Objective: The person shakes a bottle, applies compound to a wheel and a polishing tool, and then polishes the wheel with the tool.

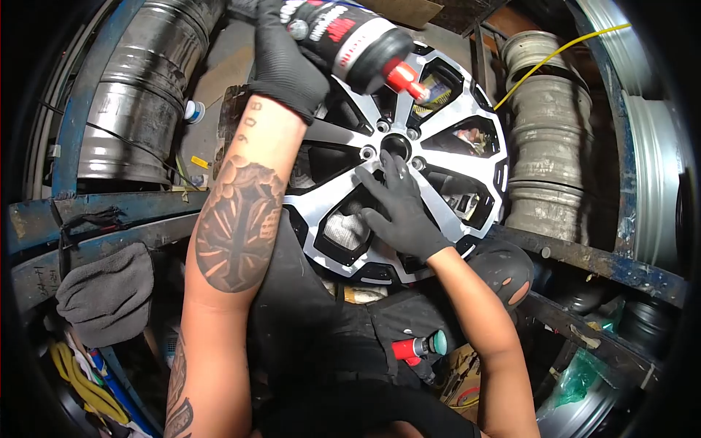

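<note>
My left hand (288, 69), in a black glove, is wrapped around a black bottle (376, 47) with a white and red label. The bottle is tipped over, and its red nozzle (406, 79) points down and to the right above the wheel. A black and silver alloy wheel (332, 198) lies face up over my legs. My right hand (404, 219), also gloved in black, rests at its center with fingers spread over the spokes, fingertips close to the hub hole. Whitish specks show on this glove's fingers.
A small red polisher with a green pad (416, 348) lies by my lap. Stacked bare rims (548, 131) stand at right, more metal rims (135, 95) at left. Blue metal rails (139, 212) flank me; a grey cloth (109, 292) hangs on the left one. A yellow cord (562, 52) crosses upper right.
</note>
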`<action>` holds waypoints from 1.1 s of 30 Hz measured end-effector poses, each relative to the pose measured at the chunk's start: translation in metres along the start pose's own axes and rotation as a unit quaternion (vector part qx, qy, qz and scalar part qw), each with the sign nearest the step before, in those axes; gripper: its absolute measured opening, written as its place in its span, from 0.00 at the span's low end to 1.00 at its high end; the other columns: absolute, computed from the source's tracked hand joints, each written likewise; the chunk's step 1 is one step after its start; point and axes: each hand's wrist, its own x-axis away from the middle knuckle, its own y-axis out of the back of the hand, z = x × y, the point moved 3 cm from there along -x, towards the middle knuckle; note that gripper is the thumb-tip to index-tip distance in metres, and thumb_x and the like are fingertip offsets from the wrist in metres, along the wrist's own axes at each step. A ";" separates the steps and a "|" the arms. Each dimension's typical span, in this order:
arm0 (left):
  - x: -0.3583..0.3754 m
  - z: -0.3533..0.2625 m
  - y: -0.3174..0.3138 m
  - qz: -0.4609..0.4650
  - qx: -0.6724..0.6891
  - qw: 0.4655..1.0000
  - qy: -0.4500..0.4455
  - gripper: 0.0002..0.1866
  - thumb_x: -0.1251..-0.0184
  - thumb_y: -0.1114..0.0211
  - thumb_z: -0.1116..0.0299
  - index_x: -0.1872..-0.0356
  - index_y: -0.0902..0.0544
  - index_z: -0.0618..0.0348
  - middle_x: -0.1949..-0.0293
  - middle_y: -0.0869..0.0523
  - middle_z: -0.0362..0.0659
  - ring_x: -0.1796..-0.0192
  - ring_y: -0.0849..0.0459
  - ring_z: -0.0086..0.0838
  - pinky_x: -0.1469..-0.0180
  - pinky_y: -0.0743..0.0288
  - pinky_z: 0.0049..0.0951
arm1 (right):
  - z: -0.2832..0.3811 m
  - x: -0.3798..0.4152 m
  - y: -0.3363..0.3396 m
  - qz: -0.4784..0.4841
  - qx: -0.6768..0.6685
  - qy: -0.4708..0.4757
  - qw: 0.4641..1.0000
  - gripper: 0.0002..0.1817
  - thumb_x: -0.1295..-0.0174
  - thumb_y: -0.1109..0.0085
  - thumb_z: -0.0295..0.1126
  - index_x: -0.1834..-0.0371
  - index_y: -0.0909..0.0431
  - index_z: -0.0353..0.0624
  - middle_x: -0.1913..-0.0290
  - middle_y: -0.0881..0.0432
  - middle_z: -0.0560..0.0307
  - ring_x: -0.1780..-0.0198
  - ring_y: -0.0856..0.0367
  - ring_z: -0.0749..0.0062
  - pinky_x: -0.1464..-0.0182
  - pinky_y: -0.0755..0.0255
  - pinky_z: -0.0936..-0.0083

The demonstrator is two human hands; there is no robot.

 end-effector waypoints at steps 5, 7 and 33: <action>0.015 0.015 -0.019 -0.036 -0.043 0.997 -0.044 0.28 0.25 0.38 0.40 0.43 0.20 0.54 0.58 0.11 0.44 0.57 0.09 0.35 0.48 0.11 0.39 | 0.000 -0.005 -0.010 0.049 0.157 0.006 0.986 0.35 0.29 0.44 0.54 0.19 0.34 0.62 0.17 0.49 0.30 0.17 0.57 0.27 0.20 0.62 0.35; 0.013 0.014 -0.017 -0.011 -0.040 0.997 -0.063 0.27 0.24 0.39 0.41 0.43 0.20 0.55 0.57 0.11 0.44 0.56 0.09 0.34 0.48 0.11 0.37 | -0.002 -0.006 -0.006 0.024 0.193 0.017 0.981 0.35 0.30 0.45 0.55 0.20 0.32 0.61 0.17 0.48 0.30 0.17 0.55 0.28 0.20 0.61 0.34; 0.008 -0.001 -0.006 0.023 -0.026 0.997 -0.066 0.19 0.22 0.39 0.44 0.53 0.17 0.49 0.61 0.12 0.40 0.57 0.10 0.31 0.49 0.13 0.37 | -0.012 -0.013 0.000 -0.029 0.084 -0.038 0.995 0.32 0.31 0.46 0.53 0.28 0.23 0.48 0.20 0.44 0.26 0.19 0.52 0.26 0.22 0.56 0.36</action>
